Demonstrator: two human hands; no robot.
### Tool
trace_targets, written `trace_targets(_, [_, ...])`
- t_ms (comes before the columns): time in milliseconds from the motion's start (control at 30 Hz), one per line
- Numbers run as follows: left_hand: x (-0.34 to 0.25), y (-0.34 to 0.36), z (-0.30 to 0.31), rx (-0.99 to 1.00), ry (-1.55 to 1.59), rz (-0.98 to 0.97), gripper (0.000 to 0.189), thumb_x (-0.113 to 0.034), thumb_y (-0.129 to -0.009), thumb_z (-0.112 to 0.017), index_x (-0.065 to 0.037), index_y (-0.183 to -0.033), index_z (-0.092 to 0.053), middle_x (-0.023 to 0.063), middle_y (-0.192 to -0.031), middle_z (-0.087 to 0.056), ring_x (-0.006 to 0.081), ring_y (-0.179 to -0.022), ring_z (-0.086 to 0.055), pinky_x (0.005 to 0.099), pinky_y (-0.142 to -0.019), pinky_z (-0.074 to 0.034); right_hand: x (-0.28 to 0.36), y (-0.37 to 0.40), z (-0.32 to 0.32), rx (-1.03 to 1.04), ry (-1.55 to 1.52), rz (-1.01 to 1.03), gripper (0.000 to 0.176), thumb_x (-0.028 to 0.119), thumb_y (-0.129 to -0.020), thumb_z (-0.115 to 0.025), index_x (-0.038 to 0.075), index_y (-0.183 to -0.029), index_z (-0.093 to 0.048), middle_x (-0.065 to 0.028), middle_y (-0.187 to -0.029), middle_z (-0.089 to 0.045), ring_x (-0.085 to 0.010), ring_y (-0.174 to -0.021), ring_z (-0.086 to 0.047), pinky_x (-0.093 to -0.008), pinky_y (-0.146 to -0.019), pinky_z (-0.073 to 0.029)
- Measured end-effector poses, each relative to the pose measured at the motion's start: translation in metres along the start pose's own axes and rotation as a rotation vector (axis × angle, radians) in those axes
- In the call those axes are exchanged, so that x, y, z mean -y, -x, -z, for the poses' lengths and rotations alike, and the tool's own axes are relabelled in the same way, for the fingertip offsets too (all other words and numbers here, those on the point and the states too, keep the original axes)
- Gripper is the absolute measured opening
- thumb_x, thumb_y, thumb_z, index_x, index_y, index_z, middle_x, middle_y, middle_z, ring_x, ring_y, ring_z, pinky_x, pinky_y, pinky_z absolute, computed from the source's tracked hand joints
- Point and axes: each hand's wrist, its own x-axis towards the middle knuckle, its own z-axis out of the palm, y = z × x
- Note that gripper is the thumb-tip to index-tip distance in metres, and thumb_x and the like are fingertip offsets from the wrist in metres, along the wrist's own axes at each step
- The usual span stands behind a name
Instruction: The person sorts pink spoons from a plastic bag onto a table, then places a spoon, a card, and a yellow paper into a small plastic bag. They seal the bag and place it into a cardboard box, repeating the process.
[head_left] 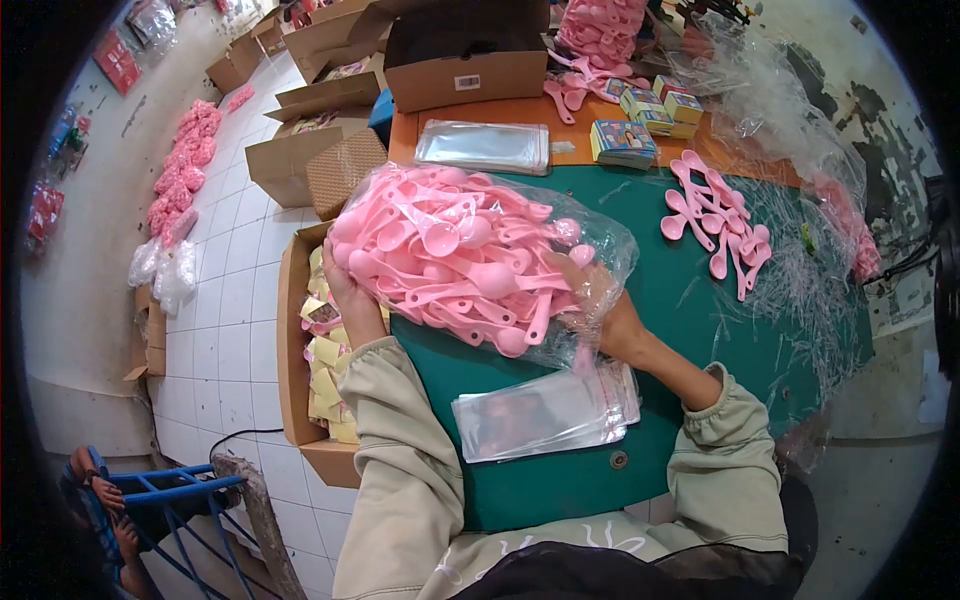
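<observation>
A big clear plastic bag of pink spoons [450, 255] fills the middle of the view, tilted above the green table. My left hand [352, 295] is wrapped round its left side, the fingers mostly hidden behind it. At the bag's loose right end is my right hand [604, 305], closed against the spoons and partly covered by clear plastic; its fingertips are hard to see. Below the bag lies a stack of clear plastic sleeves [535, 415]. Several loose pink spoons [715, 215] lie to the right on the green table top [640, 470].
Stacked small printed cards [624, 143], more clear sleeves [482, 146] and a cardboard box [466, 75] stand at the back. On the left, an open carton [293, 350] holds yellow-carded packs. Crumpled plastic wrap [790, 290] covers the right side. Another person's hand [107, 494] rests near a blue frame.
</observation>
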Motion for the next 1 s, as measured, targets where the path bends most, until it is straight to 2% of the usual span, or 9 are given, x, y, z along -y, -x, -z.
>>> trace_targets(133, [-0.001, 0.002, 0.001, 0.024, 0.003, -0.006, 0.033, -0.018, -0.089, -0.045, -0.001, -0.117, -0.048, 0.0153, -0.117, -0.052, 0.0286, -0.106, -0.053, 0.0414, -0.089, -0.049, -0.006, -0.005, 0.028, 0.210, -0.308, -0.161, 0.058, 0.012, -0.074, -0.060, 0.010, -0.129, -0.042, -0.0167, -0.084, -0.062, -0.0352, -0.068, -0.057, -0.0380, -0.063, -0.047])
trace_targets(233, [-0.004, -0.001, -0.001, -0.004, 0.063, 0.063, 0.032, -0.015, -0.088, -0.047, -0.001, -0.117, -0.048, 0.0149, -0.117, -0.052, 0.0270, -0.105, -0.054, 0.0389, -0.087, -0.050, 0.001, -0.002, 0.066, 0.376, -0.163, -0.246, 0.061, 0.009, -0.074, -0.059, 0.010, -0.131, -0.038, -0.0144, -0.079, -0.062, -0.0318, -0.062, -0.059, -0.0345, -0.060, -0.048])
trace_targets(367, [0.006, 0.004, 0.002, 0.014, -0.184, -0.135, 0.039, -0.033, -0.090, -0.045, -0.005, -0.116, -0.050, 0.0127, -0.116, -0.054, 0.0276, -0.106, -0.054, 0.0399, -0.089, -0.047, 0.015, 0.005, 0.094, 0.265, -0.296, -0.351, 0.063, 0.004, -0.071, -0.063, 0.010, -0.130, -0.040, -0.0118, -0.080, -0.063, -0.0270, -0.067, -0.063, -0.0324, -0.062, -0.048])
trace_targets(467, [0.006, 0.012, -0.001, 0.093, -0.208, -0.188, 0.038, -0.032, -0.090, -0.045, -0.005, -0.116, -0.050, 0.0126, -0.116, -0.054, 0.0276, -0.106, -0.054, 0.0402, -0.089, -0.048, 0.011, 0.011, 0.105, 0.291, -0.309, -0.389, 0.067, 0.000, -0.068, -0.066, 0.009, -0.129, -0.041, -0.0112, -0.084, -0.064, -0.0253, -0.075, -0.065, -0.0315, -0.065, -0.049])
trace_targets(567, [0.001, -0.003, 0.005, -0.027, -0.040, 0.021, 0.038, -0.032, -0.090, -0.045, -0.005, -0.116, -0.050, 0.0128, -0.115, -0.054, 0.0276, -0.106, -0.054, 0.0408, -0.089, -0.047, 0.014, 0.007, 0.109, 0.326, -0.400, -0.430, 0.066, 0.000, -0.068, -0.065, 0.009, -0.128, -0.041, -0.0120, -0.085, -0.064, -0.0248, -0.076, -0.065, -0.0304, -0.065, -0.049])
trace_targets(733, [0.004, 0.006, 0.003, 0.079, -0.168, -0.111, 0.039, -0.032, -0.090, -0.044, -0.004, -0.117, -0.049, 0.0141, -0.116, -0.053, 0.0291, -0.106, -0.054, 0.0414, -0.090, -0.047, -0.003, 0.001, 0.091, 0.160, 0.017, -0.008, 0.057, 0.004, -0.068, -0.067, 0.003, -0.122, -0.048, -0.0151, -0.081, -0.062, -0.0350, -0.074, -0.058, -0.0360, -0.066, -0.046])
trace_targets(833, [0.001, -0.001, 0.005, 0.008, -0.110, -0.045, 0.040, -0.033, -0.090, -0.045, -0.004, -0.117, -0.049, 0.0145, -0.117, -0.053, 0.0299, -0.106, -0.054, 0.0419, -0.090, -0.047, -0.007, 0.008, 0.106, 0.163, -0.020, -0.112, 0.056, 0.003, -0.068, -0.066, 0.002, -0.121, -0.049, -0.0133, -0.082, -0.062, -0.0261, -0.067, -0.061, -0.0318, -0.057, -0.046])
trace_targets(867, [0.002, -0.004, 0.005, -0.030, -0.074, -0.005, 0.040, -0.033, -0.089, -0.045, -0.004, -0.117, -0.049, 0.0146, -0.117, -0.053, 0.0302, -0.106, -0.054, 0.0421, -0.090, -0.047, 0.001, 0.009, 0.118, 0.275, -0.307, -0.496, 0.057, -0.003, -0.067, -0.062, 0.002, -0.122, -0.049, -0.0098, -0.082, -0.063, -0.0133, -0.058, -0.058, -0.0242, -0.047, -0.044])
trace_targets(1000, [0.004, -0.005, 0.009, 0.013, -0.093, -0.037, 0.041, -0.034, -0.089, -0.046, -0.004, -0.116, -0.049, 0.0146, -0.116, -0.053, 0.0300, -0.106, -0.054, 0.0429, -0.090, -0.047, -0.016, 0.028, 0.115, 0.096, -0.558, -0.496, 0.060, -0.006, -0.066, -0.053, 0.003, -0.125, -0.048, -0.0060, -0.087, -0.063, -0.0063, -0.057, -0.055, -0.0182, -0.041, -0.041])
